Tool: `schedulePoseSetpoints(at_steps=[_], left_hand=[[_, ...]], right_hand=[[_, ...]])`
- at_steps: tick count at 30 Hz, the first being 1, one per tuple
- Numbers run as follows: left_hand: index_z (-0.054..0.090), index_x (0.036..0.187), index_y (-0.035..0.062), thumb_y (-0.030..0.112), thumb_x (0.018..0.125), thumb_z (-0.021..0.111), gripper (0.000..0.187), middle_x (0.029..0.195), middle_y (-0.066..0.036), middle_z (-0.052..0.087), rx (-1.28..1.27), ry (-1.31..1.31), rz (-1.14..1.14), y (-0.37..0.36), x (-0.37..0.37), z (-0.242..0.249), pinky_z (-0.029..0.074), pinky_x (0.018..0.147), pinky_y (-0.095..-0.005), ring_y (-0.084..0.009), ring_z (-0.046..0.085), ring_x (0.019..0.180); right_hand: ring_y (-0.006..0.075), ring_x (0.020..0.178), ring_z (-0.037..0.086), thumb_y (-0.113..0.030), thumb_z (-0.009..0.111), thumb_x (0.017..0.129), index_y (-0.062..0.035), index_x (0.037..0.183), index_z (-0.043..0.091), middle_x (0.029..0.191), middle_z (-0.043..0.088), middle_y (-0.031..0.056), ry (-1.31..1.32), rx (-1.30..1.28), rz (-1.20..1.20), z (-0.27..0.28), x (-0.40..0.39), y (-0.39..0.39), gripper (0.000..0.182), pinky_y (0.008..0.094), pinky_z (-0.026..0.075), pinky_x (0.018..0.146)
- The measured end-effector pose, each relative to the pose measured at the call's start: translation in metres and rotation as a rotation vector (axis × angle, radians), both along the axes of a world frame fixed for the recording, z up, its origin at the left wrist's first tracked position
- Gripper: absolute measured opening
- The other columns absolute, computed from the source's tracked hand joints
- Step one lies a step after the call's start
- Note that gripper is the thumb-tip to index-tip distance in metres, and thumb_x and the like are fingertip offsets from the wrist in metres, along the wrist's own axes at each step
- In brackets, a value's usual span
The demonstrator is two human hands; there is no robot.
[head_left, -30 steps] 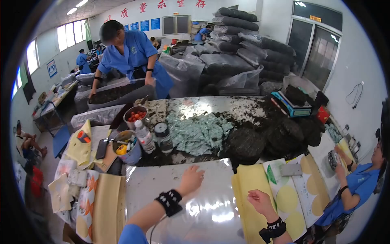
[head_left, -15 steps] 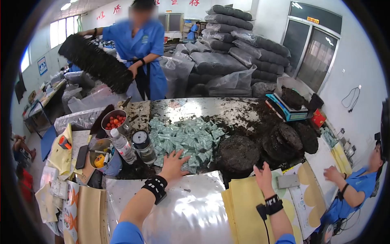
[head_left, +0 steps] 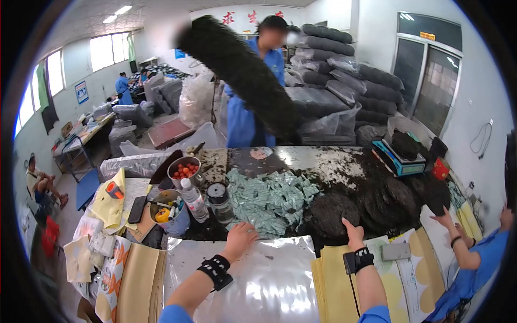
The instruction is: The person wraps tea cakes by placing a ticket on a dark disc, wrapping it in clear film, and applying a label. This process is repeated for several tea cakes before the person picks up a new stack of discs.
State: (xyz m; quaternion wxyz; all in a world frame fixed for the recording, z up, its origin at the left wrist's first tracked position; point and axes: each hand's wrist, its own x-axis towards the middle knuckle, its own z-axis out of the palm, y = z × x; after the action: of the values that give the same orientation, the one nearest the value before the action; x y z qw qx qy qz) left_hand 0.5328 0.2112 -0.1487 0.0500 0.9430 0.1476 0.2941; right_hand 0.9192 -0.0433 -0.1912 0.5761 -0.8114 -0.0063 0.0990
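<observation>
A loose heap of small green sachets (head_left: 272,199) lies at the table's middle. At its near edge is my left hand (head_left: 240,240), fingers drawn together and curled down; whatever is under them is hidden. My right hand (head_left: 354,236) grips the near right edge of a dark round cake of dried seaweed (head_left: 335,212), thumb on top, fingers out of sight. More round seaweed cakes (head_left: 390,202) lean against each other to its right. In front of me, between my forearms, lies a shiny clear plastic sheet (head_left: 253,285).
Left of the sachets stand a glass jar (head_left: 218,202), a water bottle (head_left: 194,199), a metal bowl of red fruit (head_left: 184,169) and a bucket of tools (head_left: 171,218). Yellow paper bags (head_left: 334,280) lie at right. A co-worker opposite carries a long dark seaweed bundle (head_left: 242,75); another co-worker's hand (head_left: 444,218) holds a cake.
My left hand has drawn back from the sachets and its fingers have closed up. My right hand has taken hold of the cake's edge. The co-worker opposite has swung the bundle around.
</observation>
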Motion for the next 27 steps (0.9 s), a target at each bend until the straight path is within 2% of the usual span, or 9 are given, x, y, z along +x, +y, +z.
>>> schedulePoseSetpoints(at_steps=[4,6,9,14,16,20,22,26,27], left_hand=[[0.073,0.084,0.0142,0.006,0.072,0.073,0.014,0.086,-0.003,0.068,0.094,-0.343,0.011,0.008,-0.08,0.072,0.055,0.065,-0.0365,-0.0246,0.066,0.076],[0.072,0.087,0.0098,0.003,0.074,0.071,0.015,0.087,-0.007,0.068,0.218,-0.405,0.242,0.048,-0.128,0.09,0.055,0.065,-0.0376,-0.0264,0.067,0.076],[0.069,0.089,0.0061,0.006,0.083,0.067,0.006,0.087,-0.014,0.064,-0.117,-0.386,0.583,0.083,-0.161,0.094,0.053,0.064,-0.0412,-0.0332,0.066,0.077],[0.073,0.086,0.01,0.016,0.083,0.072,0.007,0.085,-0.009,0.066,-0.21,-0.096,0.095,0.021,-0.084,0.047,0.053,0.072,-0.0411,-0.0304,0.066,0.083],[0.073,0.092,0.009,0.021,0.084,0.074,0.014,0.089,-0.01,0.066,-0.553,-0.013,0.171,0.009,-0.031,0.023,0.052,0.076,-0.042,-0.0305,0.066,0.09],[0.072,0.107,0.0105,0.02,0.085,0.071,0.024,0.103,-0.014,0.066,-0.046,-0.252,0.243,0.014,0.048,-0.02,0.052,0.08,-0.0448,-0.0354,0.065,0.094],[0.072,0.111,0.0107,0.017,0.086,0.069,0.026,0.104,-0.016,0.069,-0.278,0.017,0.165,0.027,0.047,-0.037,0.052,0.081,-0.0454,-0.0368,0.066,0.096],[0.069,0.113,0.007,0.012,0.086,0.066,0.028,0.09,-0.019,0.071,-0.626,0.028,0.137,0.018,-0.037,-0.008,0.053,0.071,-0.046,-0.0363,0.069,0.081],[0.068,0.113,0.0046,0.007,0.089,0.063,0.025,0.091,-0.016,0.071,-0.895,-0.107,0.198,0.011,-0.066,-0.01,0.056,0.064,-0.0399,-0.0266,0.071,0.075]], right_hand=[[0.0296,0.109,0.064,-0.029,0.09,0.071,0.018,0.126,0.053,0.126,0.062,0.0223,0.202,0.3,0.052,0.0,-0.003,-0.007,0.082,0.041,0.052,0.093],[0.0311,0.109,0.065,-0.024,0.087,0.075,0.0117,0.131,0.052,0.126,0.063,0.0202,0.178,0.483,0.085,0.002,-0.009,-0.001,0.075,0.0418,0.053,0.094],[0.0312,0.12,0.057,-0.024,0.084,0.08,0.0045,0.142,0.044,0.137,0.055,0.0173,0.2,0.673,0.082,0.001,-0.011,-0.007,0.079,0.0399,0.05,0.098],[0.0285,0.123,0.057,-0.018,0.075,0.089,-0.0031,0.141,0.049,0.137,0.056,0.0128,0.205,0.936,0.089,0.038,-0.034,-0.017,0.06,0.0415,0.048,0.102],[0.0285,0.124,0.056,-0.017,0.074,0.09,-0.0036,0.141,0.05,0.137,0.057,0.0119,0.201,0.961,0.138,0.044,-0.045,-0.027,0.058,0.0421,0.048,0.103],[0.0277,0.124,0.057,-0.016,0.072,0.092,-0.0045,0.138,0.052,0.136,0.058,0.0105,0.279,0.985,0.333,0.075,-0.094,-0.053,0.051,0.0432,0.048,0.105],[0.0267,0.122,0.059,-0.015,0.07,0.093,-0.005,0.137,0.052,0.134,0.06,0.0107,0.304,0.881,0.398,0.082,-0.128,-0.074,0.049,0.0426,0.051,0.102],[0.0267,0.117,0.062,-0.014,0.072,0.089,0.0013,0.14,0.048,0.13,0.062,0.0143,0.474,0.645,0.619,0.076,-0.208,-0.096,0.058,0.0414,0.052,0.1],[0.026,0.115,0.063,-0.013,0.072,0.089,0.0023,0.139,0.048,0.129,0.062,0.0141,0.521,0.599,0.684,0.067,-0.23,-0.093,0.057,0.0407,0.052,0.099]])
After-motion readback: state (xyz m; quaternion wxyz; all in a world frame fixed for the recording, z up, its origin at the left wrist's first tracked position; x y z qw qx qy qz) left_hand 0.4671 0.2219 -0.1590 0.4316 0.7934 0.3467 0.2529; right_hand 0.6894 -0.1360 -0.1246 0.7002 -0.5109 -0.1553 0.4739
